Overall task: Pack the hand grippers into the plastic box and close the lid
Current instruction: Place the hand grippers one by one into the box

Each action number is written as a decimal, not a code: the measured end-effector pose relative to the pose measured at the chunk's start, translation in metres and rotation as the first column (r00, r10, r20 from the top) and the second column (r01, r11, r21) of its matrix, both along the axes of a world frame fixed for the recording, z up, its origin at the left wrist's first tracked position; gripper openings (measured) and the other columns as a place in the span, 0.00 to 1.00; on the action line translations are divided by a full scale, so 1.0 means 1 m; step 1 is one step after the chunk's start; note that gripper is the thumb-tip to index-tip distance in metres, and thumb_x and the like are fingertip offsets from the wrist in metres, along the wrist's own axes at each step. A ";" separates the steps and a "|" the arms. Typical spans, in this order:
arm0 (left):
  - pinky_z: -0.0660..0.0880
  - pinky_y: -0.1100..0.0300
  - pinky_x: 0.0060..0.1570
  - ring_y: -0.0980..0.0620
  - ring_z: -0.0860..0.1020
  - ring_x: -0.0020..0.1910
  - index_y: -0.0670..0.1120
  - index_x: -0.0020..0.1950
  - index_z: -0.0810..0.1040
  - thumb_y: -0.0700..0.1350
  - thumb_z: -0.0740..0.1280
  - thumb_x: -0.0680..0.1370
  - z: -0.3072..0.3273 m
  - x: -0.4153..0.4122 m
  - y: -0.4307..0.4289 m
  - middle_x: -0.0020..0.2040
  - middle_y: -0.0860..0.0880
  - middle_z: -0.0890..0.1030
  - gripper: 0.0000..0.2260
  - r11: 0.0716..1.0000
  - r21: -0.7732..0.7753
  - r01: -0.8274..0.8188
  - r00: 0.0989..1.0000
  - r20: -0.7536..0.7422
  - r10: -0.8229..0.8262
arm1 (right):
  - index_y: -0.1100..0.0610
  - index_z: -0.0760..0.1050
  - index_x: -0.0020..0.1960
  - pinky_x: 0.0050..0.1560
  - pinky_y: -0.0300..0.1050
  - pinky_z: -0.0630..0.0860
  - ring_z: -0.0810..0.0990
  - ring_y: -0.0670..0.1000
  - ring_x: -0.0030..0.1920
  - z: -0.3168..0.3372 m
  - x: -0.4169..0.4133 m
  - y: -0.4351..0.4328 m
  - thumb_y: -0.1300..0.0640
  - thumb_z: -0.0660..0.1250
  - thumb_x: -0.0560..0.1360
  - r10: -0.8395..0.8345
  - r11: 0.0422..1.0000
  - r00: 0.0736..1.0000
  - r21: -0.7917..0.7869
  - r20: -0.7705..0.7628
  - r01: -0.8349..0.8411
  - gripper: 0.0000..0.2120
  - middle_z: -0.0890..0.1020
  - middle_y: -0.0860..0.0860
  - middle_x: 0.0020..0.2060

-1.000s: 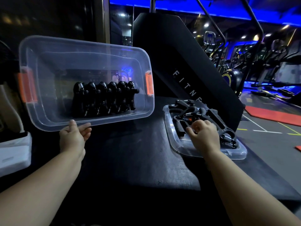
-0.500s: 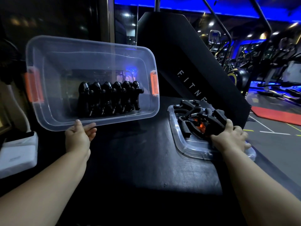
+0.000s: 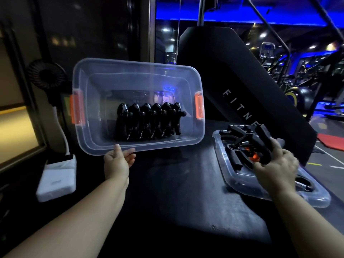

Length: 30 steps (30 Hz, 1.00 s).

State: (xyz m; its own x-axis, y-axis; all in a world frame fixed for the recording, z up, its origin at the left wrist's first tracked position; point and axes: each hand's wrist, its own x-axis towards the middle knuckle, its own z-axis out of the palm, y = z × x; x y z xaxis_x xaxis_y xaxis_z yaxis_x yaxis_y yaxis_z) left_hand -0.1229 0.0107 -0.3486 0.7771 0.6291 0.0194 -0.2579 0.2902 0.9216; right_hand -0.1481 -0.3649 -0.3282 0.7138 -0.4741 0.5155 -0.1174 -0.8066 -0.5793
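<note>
Black hand gripper, grasped by the right hand, has lifted off the lid; left hand still holds the box.

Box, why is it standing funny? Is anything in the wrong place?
Yes. The box is tipped up on its long side, steadied by the left hand, with a row of grippers inside. Its lid lies flat on the table, piled with loose grippers; the right hand holds one.
</note>
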 end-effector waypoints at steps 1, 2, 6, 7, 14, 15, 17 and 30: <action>0.75 0.62 0.34 0.55 0.79 0.31 0.48 0.44 0.70 0.51 0.54 0.83 0.000 0.000 0.000 0.40 0.47 0.83 0.12 1.000 -0.002 0.001 1.000 0.000 -0.001 | 0.45 0.58 0.74 0.68 0.58 0.62 0.62 0.62 0.66 0.001 0.000 0.008 0.57 0.70 0.68 0.055 0.998 0.998 0.017 0.020 -0.055 0.38 0.68 0.62 0.63; 0.75 0.62 0.35 0.54 0.79 0.32 0.48 0.44 0.70 0.51 0.54 0.83 0.000 0.000 0.001 0.41 0.47 0.83 0.12 1.000 -0.004 0.001 1.000 -0.002 -0.001 | 0.45 0.58 0.74 0.68 0.58 0.62 0.63 0.62 0.66 0.002 0.000 0.015 0.58 0.70 0.68 0.110 0.993 0.993 0.045 0.034 -0.111 0.39 0.68 0.61 0.63; 0.75 0.62 0.35 0.53 0.79 0.33 0.48 0.44 0.69 0.51 0.54 0.83 0.001 0.000 0.001 0.41 0.47 0.83 0.11 1.000 -0.011 0.001 1.000 -0.005 -0.001 | 0.42 0.58 0.74 0.65 0.56 0.69 0.70 0.59 0.63 0.004 0.000 0.036 0.55 0.69 0.67 0.272 0.951 0.961 0.137 0.058 -0.277 0.39 0.72 0.57 0.62; 0.75 0.62 0.34 0.53 0.78 0.33 0.48 0.44 0.69 0.51 0.54 0.83 0.001 0.000 0.001 0.40 0.47 0.83 0.11 1.000 -0.010 0.000 1.000 -0.006 0.000 | 0.41 0.57 0.73 0.63 0.55 0.70 0.72 0.58 0.62 0.004 -0.001 0.040 0.54 0.69 0.67 0.294 0.942 0.955 0.155 0.048 -0.298 0.38 0.73 0.56 0.62; 0.75 0.62 0.34 0.54 0.79 0.33 0.46 0.47 0.70 0.51 0.54 0.83 -0.002 0.002 0.002 0.41 0.47 0.83 0.12 1.000 -0.009 0.006 1.000 -0.012 -0.006 | 0.36 0.61 0.68 0.44 0.41 0.71 0.76 0.49 0.41 0.011 -0.010 0.078 0.56 0.63 0.61 0.485 0.812 0.869 0.320 0.096 -0.488 0.37 0.79 0.48 0.51; 0.75 0.62 0.35 0.54 0.79 0.33 0.46 0.47 0.70 0.51 0.54 0.83 -0.002 0.002 0.002 0.41 0.46 0.83 0.12 1.000 -0.008 0.007 1.000 -0.010 -0.007 | 0.33 0.62 0.66 0.40 0.38 0.71 0.75 0.47 0.37 0.012 -0.013 0.085 0.58 0.64 0.63 0.508 0.789 0.855 0.344 0.102 -0.509 0.36 0.79 0.45 0.47; 0.75 0.62 0.35 0.54 0.79 0.34 0.46 0.47 0.71 0.51 0.54 0.83 -0.001 0.001 0.002 0.41 0.46 0.84 0.12 1.000 -0.004 0.009 1.000 -0.002 -0.009 | 0.28 0.61 0.62 0.37 0.40 0.71 0.72 0.47 0.31 0.010 -0.014 0.096 0.59 0.64 0.62 0.548 0.726 0.828 0.425 0.118 -0.541 0.36 0.77 0.44 0.36; 0.75 0.62 0.35 0.54 0.79 0.34 0.44 0.50 0.70 0.51 0.54 0.83 -0.002 0.002 0.004 0.42 0.46 0.83 0.12 1.000 -0.020 0.015 1.000 0.005 -0.015 | 0.46 0.62 0.70 0.40 0.53 0.73 0.77 0.56 0.37 0.000 -0.012 0.109 0.58 0.64 0.64 0.672 0.536 0.740 0.675 0.023 -0.507 0.35 0.81 0.59 0.41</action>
